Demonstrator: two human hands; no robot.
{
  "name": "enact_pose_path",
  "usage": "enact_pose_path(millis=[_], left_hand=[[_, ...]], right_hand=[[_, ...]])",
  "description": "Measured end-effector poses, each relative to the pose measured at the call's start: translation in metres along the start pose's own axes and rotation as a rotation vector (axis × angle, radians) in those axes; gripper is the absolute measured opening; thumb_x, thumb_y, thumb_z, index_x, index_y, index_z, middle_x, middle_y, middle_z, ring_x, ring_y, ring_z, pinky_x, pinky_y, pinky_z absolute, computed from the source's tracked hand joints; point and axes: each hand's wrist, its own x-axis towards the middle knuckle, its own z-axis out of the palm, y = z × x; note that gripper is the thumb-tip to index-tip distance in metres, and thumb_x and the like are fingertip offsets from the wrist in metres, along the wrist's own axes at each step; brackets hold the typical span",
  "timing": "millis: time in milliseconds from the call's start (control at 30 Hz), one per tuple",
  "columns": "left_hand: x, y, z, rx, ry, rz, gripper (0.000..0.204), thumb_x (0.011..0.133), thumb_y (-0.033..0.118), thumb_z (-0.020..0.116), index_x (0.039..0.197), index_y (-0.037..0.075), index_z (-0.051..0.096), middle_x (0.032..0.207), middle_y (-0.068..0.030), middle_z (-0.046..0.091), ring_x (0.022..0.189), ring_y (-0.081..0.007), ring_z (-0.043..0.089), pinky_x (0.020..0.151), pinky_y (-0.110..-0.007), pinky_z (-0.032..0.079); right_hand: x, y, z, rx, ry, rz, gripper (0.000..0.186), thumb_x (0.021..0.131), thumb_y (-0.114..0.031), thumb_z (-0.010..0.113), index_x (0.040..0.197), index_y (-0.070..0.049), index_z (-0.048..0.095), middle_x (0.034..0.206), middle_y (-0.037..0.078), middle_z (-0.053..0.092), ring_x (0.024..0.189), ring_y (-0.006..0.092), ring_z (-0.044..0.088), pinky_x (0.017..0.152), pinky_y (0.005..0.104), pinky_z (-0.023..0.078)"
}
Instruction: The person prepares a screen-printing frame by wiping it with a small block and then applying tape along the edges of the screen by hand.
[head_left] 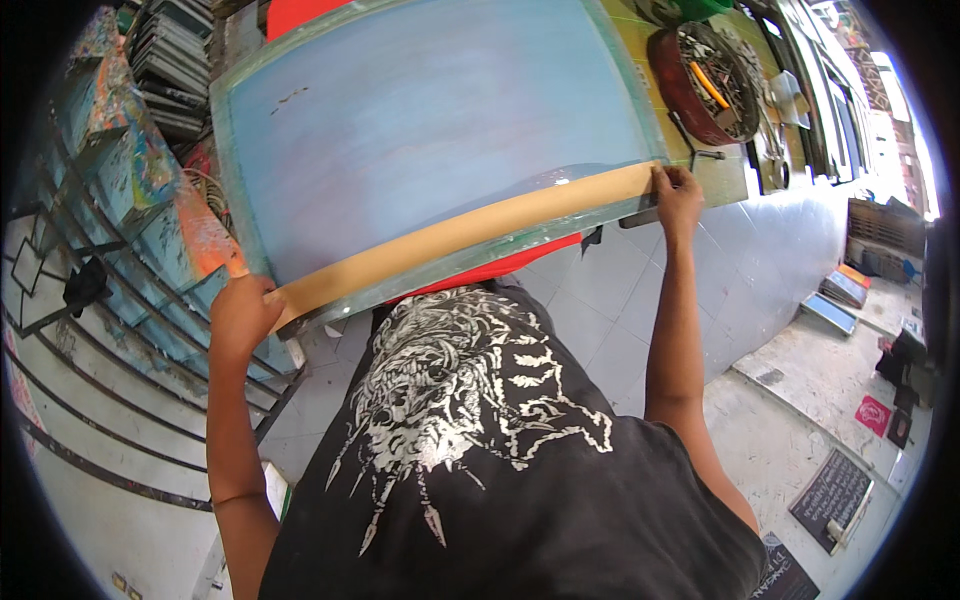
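Tan, papery tape strip point(470, 232) lying along the near edge of a large screen frame point(225, 160), running from its near left corner to its near right corner. Blue-to-mauve mesh point(420, 110) filling the frame, hazy and stained. Pressing down at the frame's near left corner: left hand point(243, 315), fingers curled over the end of the strip and gripping it against the frame rim. Pinching at the frame's near right corner: right hand point(678, 197), fingertips closed on the other end of the strip, thumb side toward the mesh. Both forearms reaching up from the lower edge, 1 on each side of a black shirt with a white print point(470, 420).

Peeking out under the frame's near edge: red fabric point(520, 262), just below the strip. Sitting beyond the frame's right side: a dark red round tub point(683, 95) holding tools and an orange-handled thing, on a yellow-green tabletop point(650, 40). Standing left of the frame: a rack of paint-splashed frames point(140, 190), stacked on edge, with dark metal bars in front. Spreading below the frame: pale floor tiles point(610, 330). Lying well to the right of the frame, on the floor: a dark signboard point(832, 497).
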Motion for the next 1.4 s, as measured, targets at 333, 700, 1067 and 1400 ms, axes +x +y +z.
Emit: enact_pose_path(millis=[333,700,1067,1400], left_hand=[[0.005,0.001,0.004,0.051,-0.013,0.001,0.022,0.072,0.022,0.067,0.085,0.005,0.074,0.081,-0.0162,0.070,0.079,-0.0343,0.068,0.074,-0.043,0.054],[0.009,0.003,0.007,0.075,-0.011,-0.012,0.021,0.069,0.018,0.062,0.080,0.005,0.074,0.080,-0.0189,0.069,0.077,-0.0359,0.068,0.072,-0.044,0.054],[0.012,0.002,0.005,0.072,-0.064,-0.038,0.020,0.071,0.020,0.068,0.083,0.005,0.073,0.077,-0.0190,0.069,0.076,-0.0361,0.068,0.072,-0.044,0.054],[0.009,0.004,0.004,0.049,-0.022,-0.023,0.021,0.071,0.020,0.066,0.083,0.005,0.073,0.077,-0.0192,0.069,0.075,-0.0370,0.068,0.071,-0.044,0.054]], right_hand=[[-0.003,-0.007,-0.001,-0.020,0.013,0.022,0.031,0.086,-0.032,0.072,0.095,-0.002,0.073,0.086,0.012,0.073,0.079,0.0225,0.069,0.074,0.0340,0.052],[-0.007,-0.008,0.002,-0.048,0.067,0.023,0.030,0.086,-0.032,0.072,0.097,-0.004,0.073,0.088,0.013,0.073,0.081,0.0235,0.071,0.075,0.0346,0.052],[-0.012,-0.017,0.002,-0.007,0.107,0.043,0.031,0.083,-0.034,0.074,0.092,-0.004,0.072,0.086,0.011,0.072,0.080,0.0253,0.069,0.075,0.0358,0.052],[-0.012,-0.005,0.008,-0.193,0.155,-0.400,0.014,0.087,-0.019,0.065,0.095,-0.008,0.070,0.097,0.008,0.069,0.096,0.0322,0.062,0.086,0.0416,0.048]])
